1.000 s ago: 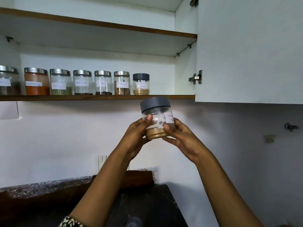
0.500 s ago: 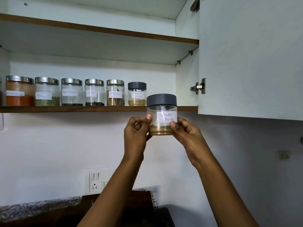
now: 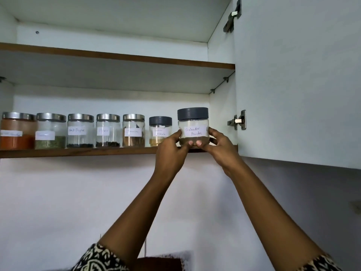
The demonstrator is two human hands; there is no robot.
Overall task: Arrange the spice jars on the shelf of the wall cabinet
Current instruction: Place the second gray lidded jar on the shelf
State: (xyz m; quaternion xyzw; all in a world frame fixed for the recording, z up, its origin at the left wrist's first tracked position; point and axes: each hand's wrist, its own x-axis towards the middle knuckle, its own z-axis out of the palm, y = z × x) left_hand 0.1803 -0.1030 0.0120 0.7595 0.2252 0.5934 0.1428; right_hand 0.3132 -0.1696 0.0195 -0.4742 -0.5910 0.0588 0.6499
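A clear jar with a grey lid and a white label reading coriander powder [image 3: 193,127] is held upright at the front right end of the lower wooden shelf [image 3: 78,151]. My left hand [image 3: 171,151] grips its left side and my right hand [image 3: 218,146] its right side, thumbs on the front. Whether its base rests on the shelf is hidden by my fingers. Just left of it stands a smaller grey-lidded jar [image 3: 159,131], then several steel-lidded jars [image 3: 80,131] in a row.
The open cabinet door [image 3: 297,79] hangs close on the right, with hinges [image 3: 239,120] beside the jar. An upper shelf [image 3: 117,57] lies above. The cabinet side wall [image 3: 221,114] is just right of the held jar.
Both hands have lifted the coriander jar from below the shelf edge up to shelf level at the right end of the row. The view has tilted upward.
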